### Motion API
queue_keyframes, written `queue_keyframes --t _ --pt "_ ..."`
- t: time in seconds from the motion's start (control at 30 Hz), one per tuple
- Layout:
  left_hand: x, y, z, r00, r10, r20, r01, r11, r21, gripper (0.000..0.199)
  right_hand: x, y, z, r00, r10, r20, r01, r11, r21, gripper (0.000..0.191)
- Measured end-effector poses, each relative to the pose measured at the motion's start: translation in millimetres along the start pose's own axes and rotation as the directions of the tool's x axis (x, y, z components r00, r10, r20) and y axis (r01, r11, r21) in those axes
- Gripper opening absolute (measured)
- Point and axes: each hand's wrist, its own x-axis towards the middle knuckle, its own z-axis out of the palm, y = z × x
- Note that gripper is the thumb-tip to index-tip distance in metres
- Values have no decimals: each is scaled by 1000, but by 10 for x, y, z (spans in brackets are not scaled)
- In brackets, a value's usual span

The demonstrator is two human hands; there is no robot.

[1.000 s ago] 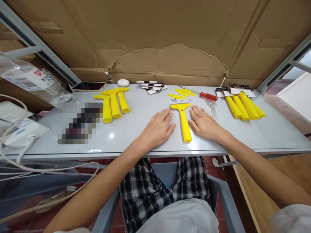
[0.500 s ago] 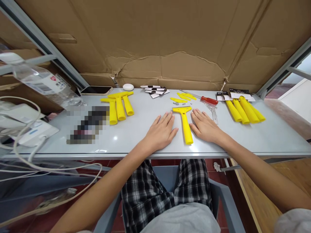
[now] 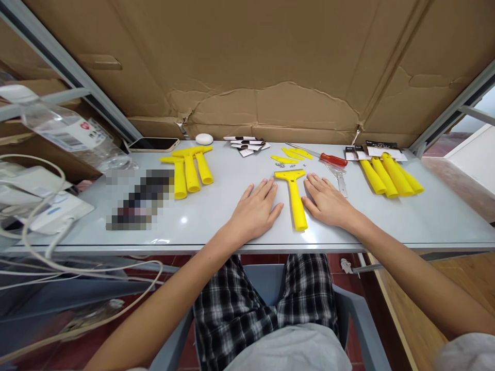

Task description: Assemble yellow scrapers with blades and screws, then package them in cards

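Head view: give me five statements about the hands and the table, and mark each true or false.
1. A yellow scraper lies between the left hand and the right hand. True.
2. The right hand grips the screwdriver. False: it rests flat on the table, and the screwdriver lies beyond it.
3. A white oval object lies beside the phone. True.
4. The screwdriver's handle is blue. False: it is red.
5. The clear bottle is at the person's right. False: it is at the left.
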Motion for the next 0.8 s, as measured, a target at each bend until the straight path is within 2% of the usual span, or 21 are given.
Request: queue_keyframes --t 0.23,0.43,0.53,0.63,0.73,0.8 --pt "-7 -13 8 999 -9 -43 9 1000 -13 66 4 35 -31 1000 -21 -15 21 999 39 76" --pt "15 -45 -1 996 -19 -87 16 999 -37 61 16 104 -88 994 -71 -82 79 992 96 61" --pt "32 -31 -32 993 -14 -117 11 1000 -29 57 27 118 -153 995 -75 -69 81 993 86 56" --pt "91 13 -158 995 -30 -100 32 999 18 50 82 173 -270 994 -107 -3 107 990 88 53" --pt "226 81 -394 999 -53 -8 54 996 75 44 220 299 -441 983 -144 113 129 983 128 48" --pt "344 145 -555 995 -99 4 98 990 97 45 358 399 -566 966 -171 193 139 976 169 45"
